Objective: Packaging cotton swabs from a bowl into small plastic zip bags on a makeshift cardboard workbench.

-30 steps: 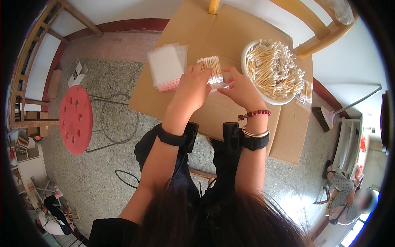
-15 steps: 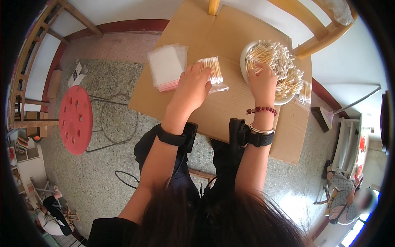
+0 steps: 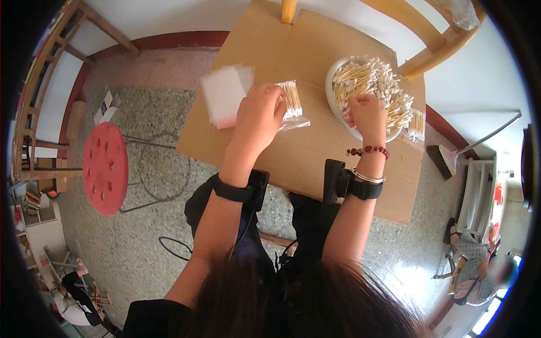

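Okay, so the right hand (image 3: 369,115) had swapped the bundle for the bowl.
A second earlier it was by the swab bundle (image 3: 291,98) mid-desk; now it was curled over the loose swabs (image 3: 360,73) in the white bowl (image 3: 329,93) at 3 o'clock, so the left hand (image 3: 259,110) minded the bundle solo, its grip closed around the 9 o'clock edge. Couldn't tell if the right grip had pinched anything. Clear bags (image 3: 224,90) sat at 9 on the cardboard-topped desk (image 3: 310,152). Around it: red stool (image 3: 105,168) at 8, wooden chair (image 3: 420,25) at 2, broom (image 3: 442,160) near 4, speckled floor (image 3: 152,236) below.
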Tool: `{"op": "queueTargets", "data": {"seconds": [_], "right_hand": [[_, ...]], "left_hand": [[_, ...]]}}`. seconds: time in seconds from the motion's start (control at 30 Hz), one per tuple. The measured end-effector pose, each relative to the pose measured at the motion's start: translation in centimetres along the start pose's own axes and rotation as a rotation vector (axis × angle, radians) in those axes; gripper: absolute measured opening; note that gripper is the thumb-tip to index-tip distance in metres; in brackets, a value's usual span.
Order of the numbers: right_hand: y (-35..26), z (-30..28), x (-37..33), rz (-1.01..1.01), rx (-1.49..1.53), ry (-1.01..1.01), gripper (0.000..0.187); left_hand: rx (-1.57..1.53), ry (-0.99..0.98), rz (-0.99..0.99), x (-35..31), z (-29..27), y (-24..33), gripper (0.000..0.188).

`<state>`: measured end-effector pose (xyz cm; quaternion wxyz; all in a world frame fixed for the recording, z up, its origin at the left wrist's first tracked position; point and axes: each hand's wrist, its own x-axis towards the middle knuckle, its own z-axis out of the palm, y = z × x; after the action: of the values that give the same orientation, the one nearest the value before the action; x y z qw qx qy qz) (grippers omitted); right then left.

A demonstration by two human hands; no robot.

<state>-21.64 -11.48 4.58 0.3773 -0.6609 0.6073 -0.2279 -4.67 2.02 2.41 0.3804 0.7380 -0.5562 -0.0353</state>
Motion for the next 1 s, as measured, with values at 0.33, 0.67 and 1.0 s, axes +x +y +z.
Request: {"op": "queueTargets", "data": {"seconds": [0.33, 0.67, 1.0], "right_hand": [[-3.5, 1.7, -2.2, -0.521, 0.459, -0.024, 0.009], [-5.9, 4.5, -4.7, -0.658, 0.642, -0.216, 0.007], [-5.8, 4.4, -4.4, -0.912, 0.362, 0.007, 0.016]], "left_hand": [[-0.596, 0.222, -0.188, 1.9, -1.7, 1.5, 0.012], [-0.712, 0.231, 0.122, 1.8, -2.8, 2.8, 0.019], [-0.824, 0.252, 0.106, 1.8, -2.4, 2.1, 0.015]]}}
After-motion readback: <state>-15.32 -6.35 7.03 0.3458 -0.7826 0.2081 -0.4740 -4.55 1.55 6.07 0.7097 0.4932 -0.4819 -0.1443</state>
